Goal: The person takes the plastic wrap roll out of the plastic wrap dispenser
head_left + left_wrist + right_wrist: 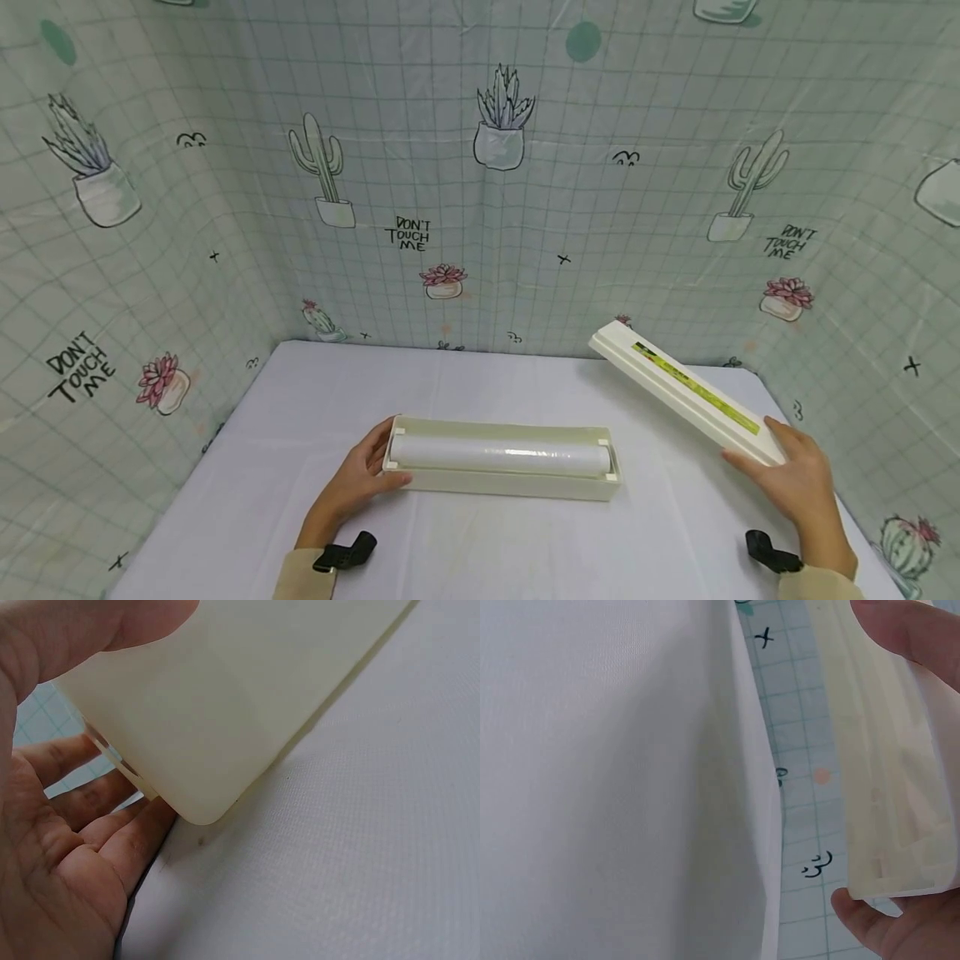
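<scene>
At the near border of the head view, a left sleeve [303, 575] and a right sleeve [817, 585] are seen, with a black mount worn at each wrist. Just beyond, the left end of an open box [506, 485] is grasped by the left hand [362, 477]; in this grip the thumb is laid on the near wall and the fingers are placed behind the end wall. The long cream box is rested on the white-covered surface [480, 546], its long edges turned across the view, and a shiny white roll [487, 455] is contained between its walls.

To the right, a cream lid [681, 395] is grasped at its near end by the right hand [798, 473], the grip being closed across its width near the right edge of the surface. The lid is held slanted above the surface, well apart from the box, its other end pointed toward the far edge; a soft shadow is cast below. A yellow-green label [697, 389] is carried along its top.

Open room is left between the box and the right hand, and a wide band of cloth is shown behind the box. At the far edge, the surface is met by a gridded fabric wall [525, 250], printed with potted plants and lettering.
</scene>
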### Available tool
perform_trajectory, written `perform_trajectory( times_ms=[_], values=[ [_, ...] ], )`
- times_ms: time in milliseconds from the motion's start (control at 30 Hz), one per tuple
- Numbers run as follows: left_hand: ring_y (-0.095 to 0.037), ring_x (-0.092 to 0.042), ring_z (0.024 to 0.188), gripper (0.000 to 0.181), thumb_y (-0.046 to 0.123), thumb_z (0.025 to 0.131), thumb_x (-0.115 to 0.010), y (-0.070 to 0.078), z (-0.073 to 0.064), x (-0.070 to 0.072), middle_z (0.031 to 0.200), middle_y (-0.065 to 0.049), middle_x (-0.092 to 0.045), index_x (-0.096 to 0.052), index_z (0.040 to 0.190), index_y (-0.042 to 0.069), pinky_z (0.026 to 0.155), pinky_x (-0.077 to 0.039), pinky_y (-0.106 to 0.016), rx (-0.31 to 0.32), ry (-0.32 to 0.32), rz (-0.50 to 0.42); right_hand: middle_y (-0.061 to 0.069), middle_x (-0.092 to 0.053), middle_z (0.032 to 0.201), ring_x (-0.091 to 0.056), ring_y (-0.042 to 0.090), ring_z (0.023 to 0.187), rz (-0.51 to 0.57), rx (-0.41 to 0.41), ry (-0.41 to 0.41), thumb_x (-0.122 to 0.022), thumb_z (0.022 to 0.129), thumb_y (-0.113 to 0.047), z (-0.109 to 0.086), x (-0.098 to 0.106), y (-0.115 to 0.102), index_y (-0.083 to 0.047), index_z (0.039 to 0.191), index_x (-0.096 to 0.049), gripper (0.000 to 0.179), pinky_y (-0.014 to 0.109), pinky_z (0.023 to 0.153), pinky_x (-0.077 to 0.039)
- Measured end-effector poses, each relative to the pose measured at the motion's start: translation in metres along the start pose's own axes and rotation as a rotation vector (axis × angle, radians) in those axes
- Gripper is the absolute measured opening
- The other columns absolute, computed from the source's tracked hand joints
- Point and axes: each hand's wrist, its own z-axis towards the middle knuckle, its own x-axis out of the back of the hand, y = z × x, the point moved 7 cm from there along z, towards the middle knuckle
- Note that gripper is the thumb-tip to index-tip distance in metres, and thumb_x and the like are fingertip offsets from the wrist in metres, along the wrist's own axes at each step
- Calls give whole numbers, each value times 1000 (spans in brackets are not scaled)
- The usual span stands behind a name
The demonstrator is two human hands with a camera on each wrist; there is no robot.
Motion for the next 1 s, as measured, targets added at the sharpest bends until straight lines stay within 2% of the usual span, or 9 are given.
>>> perform_trajectory(
  times_ms=[200, 400, 500, 600, 700, 833, 1000],
  values=[
    [-40, -28, 153, 97, 8, 84, -83, -1, 3, -3, 166, -21, -30, -25, 162, 4, 104, -42, -10, 11, -7, -16, 45, -32, 151, -35, 59, 130, 29, -34, 20, -82, 84, -47, -4, 12, 16, 4, 158, -31, 104, 67, 99, -33],
    [-39, -31, 152, 96, 8, 84, -83, 0, 7, -7, 165, -21, -32, -26, 162, 4, 104, -43, -12, 6, -11, -6, 45, -40, 146, -39, 59, 130, 48, 1, 98, -86, 82, -39, -5, 25, 25, 6, 154, -39, 97, 68, 102, -34],
    [-36, -33, 151, 95, 7, 84, -82, 0, 7, -8, 165, -22, -32, -27, 161, 4, 105, -43, -12, 3, -16, 5, 44, -41, 146, -39, 58, 130, 43, -21, 111, -86, 82, -39, -6, 27, 30, 6, 153, -41, 96, 67, 100, -34],
    [-29, -38, 150, 94, 7, 84, -82, 0, 5, -5, 164, -22, -33, -28, 161, 4, 105, -43, -11, 2, -8, 15, 42, -39, 148, -38, 56, 130, 23, -65, 98, -86, 81, -43, -7, 26, 34, 5, 154, -39, 99, 67, 99, -34],
    [-13, -44, 144, 93, 6, 84, -82, 0, 3, -1, 163, -23, -35, -29, 160, 4, 104, -43, -10, -5, 7, 16, 41, -36, 151, -37, 56, 132, 20, -94, 80, -84, 82, -47, -7, 24, 36, 3, 156, -36, 102, 68, 100, -34],
    [7, -45, 135, 92, 6, 85, -82, 0, 3, -1, 163, -24, -34, -29, 160, 3, 105, -41, -10, -17, -1, 15, 42, -34, 152, -36, 56, 132, 21, -118, 74, -83, 83, -48, -10, 27, 42, 4, 156, -35, 101, 68, 99, -35],
    [10, -45, 133, 92, 6, 85, -81, -1, 3, -1, 163, -23, -33, -28, 161, 4, 105, -42, -10, -5, -3, 9, 43, -28, 155, -33, 57, 133, 32, -163, 48, -80, 85, -51, -12, 28, 50, 3, 158, -30, 103, 69, 100, -34]
  ],
)
